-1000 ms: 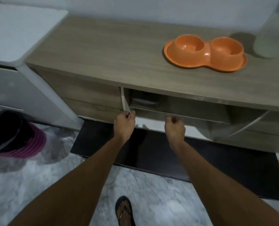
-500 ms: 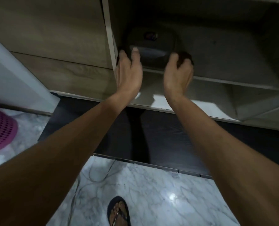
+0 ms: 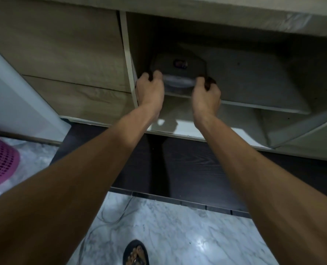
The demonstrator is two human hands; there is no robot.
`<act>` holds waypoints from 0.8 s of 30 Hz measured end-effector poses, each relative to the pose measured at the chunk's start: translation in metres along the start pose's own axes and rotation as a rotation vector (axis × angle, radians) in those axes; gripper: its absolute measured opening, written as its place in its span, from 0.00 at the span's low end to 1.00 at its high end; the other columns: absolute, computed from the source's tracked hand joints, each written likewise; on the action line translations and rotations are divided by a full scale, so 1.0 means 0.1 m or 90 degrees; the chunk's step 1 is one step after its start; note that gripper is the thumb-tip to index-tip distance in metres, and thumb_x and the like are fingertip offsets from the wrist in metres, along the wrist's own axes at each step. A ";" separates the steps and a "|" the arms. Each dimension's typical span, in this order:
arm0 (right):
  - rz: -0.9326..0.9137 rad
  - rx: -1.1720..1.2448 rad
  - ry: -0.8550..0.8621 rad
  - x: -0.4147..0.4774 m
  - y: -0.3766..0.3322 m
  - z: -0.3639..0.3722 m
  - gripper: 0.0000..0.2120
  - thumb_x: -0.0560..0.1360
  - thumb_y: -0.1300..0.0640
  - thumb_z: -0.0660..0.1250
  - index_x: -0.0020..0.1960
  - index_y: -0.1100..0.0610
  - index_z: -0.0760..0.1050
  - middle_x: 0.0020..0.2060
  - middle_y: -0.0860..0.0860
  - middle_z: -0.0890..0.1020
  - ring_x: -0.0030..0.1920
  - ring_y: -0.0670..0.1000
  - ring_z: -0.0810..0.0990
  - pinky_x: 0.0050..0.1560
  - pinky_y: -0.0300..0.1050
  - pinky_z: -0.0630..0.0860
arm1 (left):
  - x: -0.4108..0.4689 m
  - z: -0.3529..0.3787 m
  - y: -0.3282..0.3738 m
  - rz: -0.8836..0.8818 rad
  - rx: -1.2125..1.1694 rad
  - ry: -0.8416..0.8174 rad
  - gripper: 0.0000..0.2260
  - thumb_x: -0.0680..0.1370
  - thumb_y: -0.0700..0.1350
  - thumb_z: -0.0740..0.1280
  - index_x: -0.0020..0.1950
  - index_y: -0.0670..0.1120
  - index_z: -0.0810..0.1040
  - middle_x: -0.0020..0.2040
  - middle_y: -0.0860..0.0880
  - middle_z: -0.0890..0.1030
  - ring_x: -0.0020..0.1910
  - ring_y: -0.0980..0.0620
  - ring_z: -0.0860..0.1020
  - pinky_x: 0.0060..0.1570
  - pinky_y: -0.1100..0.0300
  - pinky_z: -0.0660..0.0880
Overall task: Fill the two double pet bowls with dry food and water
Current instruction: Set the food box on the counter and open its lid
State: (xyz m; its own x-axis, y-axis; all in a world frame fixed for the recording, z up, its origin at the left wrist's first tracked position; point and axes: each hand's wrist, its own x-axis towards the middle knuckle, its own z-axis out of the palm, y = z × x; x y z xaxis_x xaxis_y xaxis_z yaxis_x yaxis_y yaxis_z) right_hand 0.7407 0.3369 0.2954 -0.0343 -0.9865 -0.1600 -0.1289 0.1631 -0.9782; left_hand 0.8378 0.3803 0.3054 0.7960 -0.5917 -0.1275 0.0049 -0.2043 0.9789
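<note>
Both arms reach into the open compartment of a wood-grain cabinet [image 3: 72,54]. The left hand [image 3: 150,90] is curled closed on the left side of a grey lidded container [image 3: 178,73]; the right hand [image 3: 206,92] is curled closed on its right side, so each grip clamps one end. The container sits on the upper shelf [image 3: 254,109], at the left end against the compartment's side panel, with a small label on its lid. A pink perforated basket [image 3: 0,163] stands on the marble floor [image 3: 178,236] at left. The contents of the container cannot be determined.
</note>
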 end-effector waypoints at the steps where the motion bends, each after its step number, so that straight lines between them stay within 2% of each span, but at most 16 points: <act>1: -0.004 0.009 0.001 -0.05 -0.01 -0.04 0.16 0.79 0.47 0.62 0.58 0.58 0.77 0.54 0.55 0.81 0.54 0.54 0.78 0.57 0.48 0.74 | -0.06 -0.02 0.02 0.005 -0.009 0.009 0.11 0.82 0.51 0.60 0.48 0.45 0.75 0.38 0.50 0.73 0.37 0.53 0.72 0.34 0.59 0.68; 3: -0.007 0.027 -0.002 -0.19 -0.05 -0.11 0.16 0.78 0.45 0.63 0.55 0.56 0.79 0.51 0.55 0.83 0.54 0.55 0.80 0.60 0.54 0.76 | -0.20 -0.07 0.07 -0.009 -0.036 0.014 0.10 0.81 0.53 0.61 0.45 0.50 0.73 0.39 0.51 0.75 0.38 0.53 0.74 0.41 0.55 0.74; 6: 0.016 0.049 -0.014 -0.44 -0.09 -0.22 0.17 0.70 0.37 0.63 0.48 0.48 0.80 0.42 0.48 0.82 0.45 0.51 0.80 0.56 0.59 0.78 | -0.48 -0.18 0.06 -0.065 -0.110 0.006 0.09 0.79 0.56 0.64 0.48 0.51 0.72 0.46 0.51 0.78 0.46 0.52 0.78 0.53 0.51 0.79; 9: 0.065 0.053 -0.009 -0.76 -0.16 -0.46 0.19 0.66 0.37 0.64 0.50 0.45 0.81 0.43 0.45 0.84 0.48 0.52 0.82 0.55 0.59 0.80 | -0.84 -0.34 0.11 -0.108 -0.129 0.027 0.09 0.74 0.58 0.67 0.43 0.54 0.72 0.47 0.50 0.80 0.50 0.47 0.80 0.58 0.42 0.77; 12: 0.094 0.059 -0.015 -1.09 -0.37 -0.74 0.15 0.69 0.42 0.67 0.51 0.48 0.81 0.44 0.48 0.85 0.50 0.56 0.83 0.53 0.60 0.80 | -1.20 -0.50 0.30 -0.148 -0.150 0.045 0.07 0.76 0.54 0.69 0.44 0.53 0.74 0.46 0.50 0.81 0.48 0.49 0.81 0.57 0.43 0.78; 14: 0.111 0.048 -0.031 -1.25 -0.58 -0.89 0.11 0.72 0.44 0.67 0.51 0.46 0.80 0.46 0.47 0.84 0.49 0.53 0.83 0.54 0.59 0.80 | -1.40 -0.58 0.49 -0.155 -0.155 0.062 0.08 0.75 0.54 0.70 0.45 0.52 0.75 0.46 0.50 0.82 0.48 0.47 0.81 0.53 0.45 0.79; 17: 0.094 0.053 -0.050 -1.42 -0.96 -1.04 0.10 0.74 0.47 0.67 0.54 0.46 0.81 0.46 0.46 0.84 0.48 0.50 0.83 0.53 0.57 0.81 | -1.60 -0.70 0.86 -0.157 -0.176 0.078 0.05 0.78 0.49 0.69 0.46 0.51 0.74 0.48 0.48 0.81 0.45 0.51 0.80 0.45 0.53 0.78; 21: 0.070 0.085 -0.053 -1.56 -1.51 -1.18 0.08 0.77 0.53 0.67 0.55 0.47 0.81 0.46 0.45 0.85 0.49 0.49 0.83 0.52 0.50 0.81 | -1.76 -0.80 1.39 -0.136 -0.203 0.078 0.04 0.79 0.47 0.68 0.49 0.49 0.74 0.48 0.49 0.80 0.45 0.53 0.80 0.44 0.54 0.76; 24: 0.038 0.077 -0.048 -1.60 -1.86 -1.21 0.08 0.76 0.53 0.68 0.53 0.45 0.81 0.45 0.44 0.85 0.49 0.50 0.83 0.55 0.55 0.80 | -1.78 -0.86 1.77 -0.122 -0.212 0.072 0.03 0.79 0.45 0.67 0.49 0.49 0.74 0.49 0.49 0.80 0.46 0.52 0.80 0.44 0.54 0.76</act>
State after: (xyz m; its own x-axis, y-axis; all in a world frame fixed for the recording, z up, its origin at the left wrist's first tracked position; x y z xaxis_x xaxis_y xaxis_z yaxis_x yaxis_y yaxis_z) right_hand 0.6505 0.4659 0.5190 0.0371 -0.9740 -0.2237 -0.0081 0.2235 -0.9747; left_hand 0.7496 0.5167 0.5150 0.8227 -0.4745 -0.3132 0.3412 -0.0286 0.9396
